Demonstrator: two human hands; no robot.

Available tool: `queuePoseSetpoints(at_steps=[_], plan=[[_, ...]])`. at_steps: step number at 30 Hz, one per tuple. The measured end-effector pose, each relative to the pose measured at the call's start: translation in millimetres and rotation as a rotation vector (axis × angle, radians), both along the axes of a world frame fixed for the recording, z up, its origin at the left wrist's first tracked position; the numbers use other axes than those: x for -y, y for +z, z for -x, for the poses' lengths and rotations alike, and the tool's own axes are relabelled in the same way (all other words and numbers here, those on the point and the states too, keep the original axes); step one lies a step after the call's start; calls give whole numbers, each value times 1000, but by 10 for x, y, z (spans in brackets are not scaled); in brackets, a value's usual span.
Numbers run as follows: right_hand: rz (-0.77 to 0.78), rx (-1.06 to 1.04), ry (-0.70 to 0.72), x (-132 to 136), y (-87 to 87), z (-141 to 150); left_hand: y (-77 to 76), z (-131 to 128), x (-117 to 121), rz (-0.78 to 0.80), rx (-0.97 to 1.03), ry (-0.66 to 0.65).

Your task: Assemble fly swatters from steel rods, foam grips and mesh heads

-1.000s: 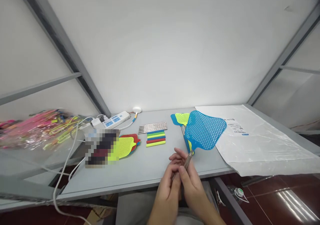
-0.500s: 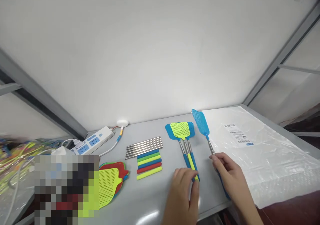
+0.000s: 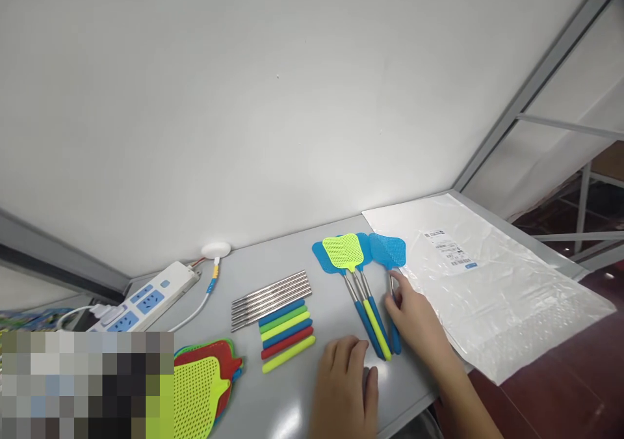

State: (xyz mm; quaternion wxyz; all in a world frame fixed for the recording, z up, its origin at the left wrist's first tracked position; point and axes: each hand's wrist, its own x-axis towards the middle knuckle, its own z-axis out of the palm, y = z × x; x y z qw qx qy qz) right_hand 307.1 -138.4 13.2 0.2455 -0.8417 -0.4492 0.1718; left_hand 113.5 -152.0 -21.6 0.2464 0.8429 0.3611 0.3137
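Note:
A blue fly swatter (image 3: 389, 252) lies flat on the grey table (image 3: 322, 387), beside a small group of finished swatters, one with a yellow-green head (image 3: 344, 253). My right hand (image 3: 412, 315) rests over the blue swatter's metal shaft, fingers curled around it. My left hand (image 3: 348, 377) lies flat on the table just left of the swatters' handle ends, fingers spread, holding nothing.
Several steel rods (image 3: 271, 291) and coloured foam grips (image 3: 285, 330) lie left of the hands. Loose swatter heads (image 3: 205, 377) are stacked at the lower left. A power strip (image 3: 143, 298) sits at the back left. A clear plastic bag (image 3: 480, 276) covers the table's right end.
My right hand has laid the blue swatter down flat next to the other swatters. My left hand has come off the yellow handle. The view has swung rightward.

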Motion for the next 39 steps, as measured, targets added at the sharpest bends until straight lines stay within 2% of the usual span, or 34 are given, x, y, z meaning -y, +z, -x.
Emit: queuePoseSetpoints(at_steps=[7, 16, 23, 39], plan=[[9, 27, 33, 25, -48, 1, 4, -1, 23, -30, -139, 40], [-7, 13, 99, 66, 4, 17, 142, 0, 12, 8, -269, -8], [8, 8, 139, 77, 37, 0, 196, 38, -44, 17, -392, -104], [-17, 76, 162, 16, 5, -15, 210, -73, -39, -3, -421, -27]])
